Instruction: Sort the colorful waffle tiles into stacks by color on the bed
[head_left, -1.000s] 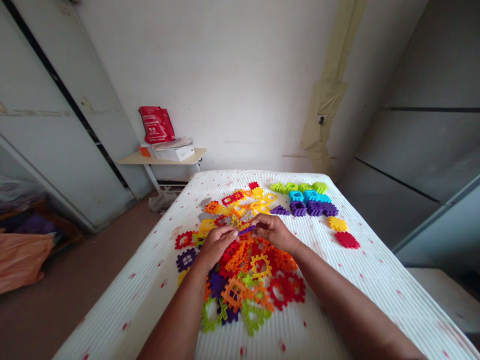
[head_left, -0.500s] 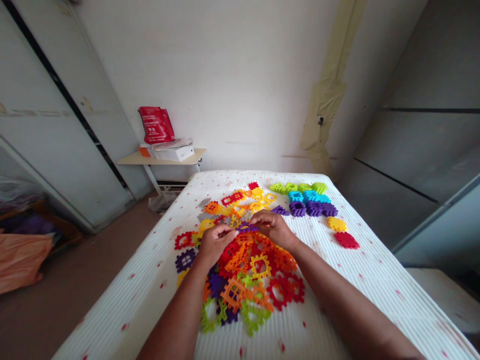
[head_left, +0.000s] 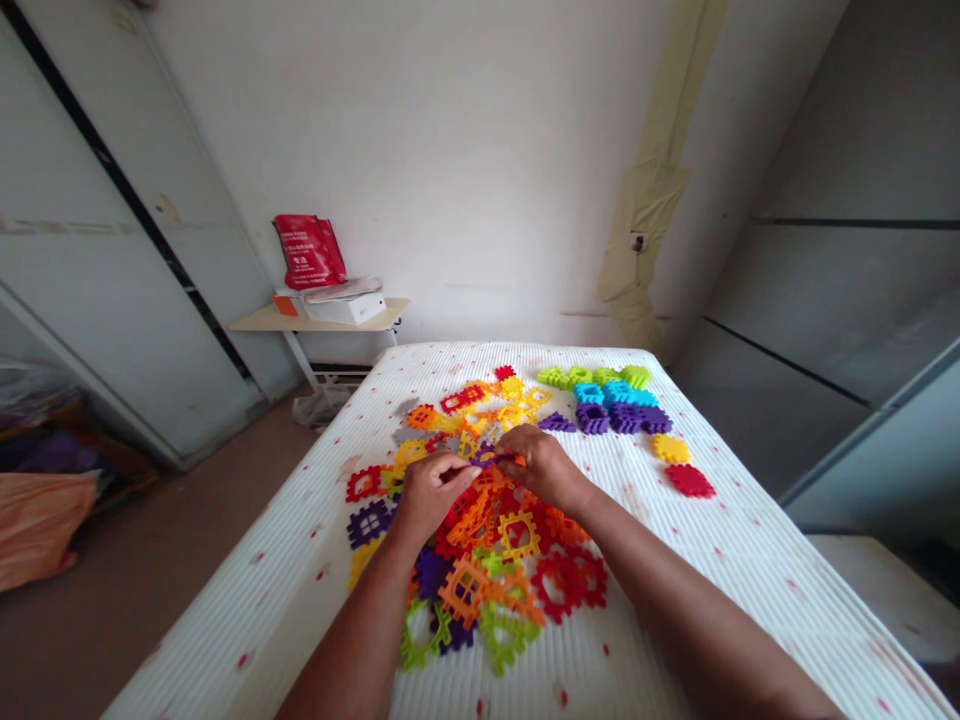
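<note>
- Got a small purple waffle-block piece (head_left: 484, 457) up off the middle of the mattress (head_left: 720, 600), right between the two hands. It's edge-on, so its full shape is hard to make out
- Right hand (head_left: 541, 466) is mostly closed, fingers curled in and pinching the right edge of the piece
- Left hand (head_left: 429, 496) is curled nearly shut with its fingertips just beside the piece. Can't really tell from this angle if it's gripping too
- Right under both hands is a big messy pile of interlocking plastic tiles (head_left: 465, 590) in red, orange, yellow, lime and purple, all overlapping in the middle of the mattress
- Toward the far end of the mattress, on the right, are neat rows of lime tiles (head_left: 592, 376), cyan tiles (head_left: 607, 395) and purple tiles (head_left: 626, 419)
- Just nearer the edge on that side, a yellow tile (head_left: 670, 449) and a red tile (head_left: 689, 481) lie on their own
- Past the mattress's far left corner is a cream side table (head_left: 259, 322) holding a white box (head_left: 345, 309) and a red bag (head_left: 309, 252)
- Off the far right corner, a wall socket (head_left: 638, 242) sits in a beige tape patch (head_left: 643, 200)
- Left of the mattress, an orange plastic bag (head_left: 37, 530) lies on the brown floor (head_left: 187, 520)
</note>
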